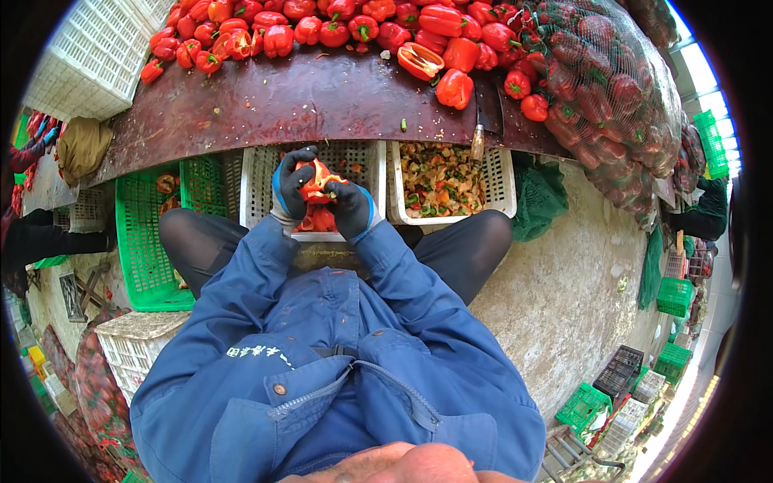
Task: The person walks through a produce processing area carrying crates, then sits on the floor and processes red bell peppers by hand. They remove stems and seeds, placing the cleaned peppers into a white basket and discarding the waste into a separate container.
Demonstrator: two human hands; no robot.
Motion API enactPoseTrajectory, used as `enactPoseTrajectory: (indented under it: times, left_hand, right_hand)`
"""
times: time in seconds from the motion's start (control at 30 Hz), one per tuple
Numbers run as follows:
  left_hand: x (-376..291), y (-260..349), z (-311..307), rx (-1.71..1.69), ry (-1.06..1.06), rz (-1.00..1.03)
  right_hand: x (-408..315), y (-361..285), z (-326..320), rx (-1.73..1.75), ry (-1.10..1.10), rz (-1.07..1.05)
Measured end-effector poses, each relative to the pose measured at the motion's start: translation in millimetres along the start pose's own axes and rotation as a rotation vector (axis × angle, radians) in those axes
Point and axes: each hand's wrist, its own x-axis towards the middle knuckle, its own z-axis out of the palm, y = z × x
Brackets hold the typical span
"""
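Both gloved hands hold an opened red bell pepper (315,182) over a white plastic crate (252,199). My left hand (295,184) grips its left side, and my right hand (351,205) has its right edge, with pale inner flesh showing between them. Red pepper pieces (319,218) lie in the crate below. Beside it on the right, another white crate (510,187) holds pepper cores and scraps. Whole red peppers (334,33) are heaped on the dark red tabletop (266,108), with a halved pepper (420,61) among them. The wooden handle of a tool (477,143) overhangs the table's edge.
A green plastic crate (142,241) stands left of my legs. Large mesh sacks of peppers (610,90) lean at the table's right, above a green net bag (539,196). Stacked white crates (90,54) and a brown cloth (83,148) are upper left. Another person's arm (33,151) shows far left.
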Motion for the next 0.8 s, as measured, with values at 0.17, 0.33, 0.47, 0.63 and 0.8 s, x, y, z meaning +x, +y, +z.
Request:
enactPoseTrajectory:
  times: [0.17,0.33,0.47,0.63,0.8]
  left_hand:
    - [-3,23,-2,0.416,-0.19,0.138]
    - [-15,48,11,0.032,-0.372,-0.328]
    - [-20,50,13,-0.017,-0.335,-0.405]
    - [-26,30,10,-0.027,-0.144,-0.507]
    - [-21,9,8,-0.063,0.033,-0.661]
  right_hand:
    - [-7,-23,21,-0.659,0.426,-0.074]
    - [2,-25,23,-0.95,0.381,-0.187]
    - [11,-25,17,-1.347,0.406,-0.263]
    - [10,-23,22,-1.579,0.31,-0.344]
    - [1,-15,35,-1.827,0.25,-0.429]
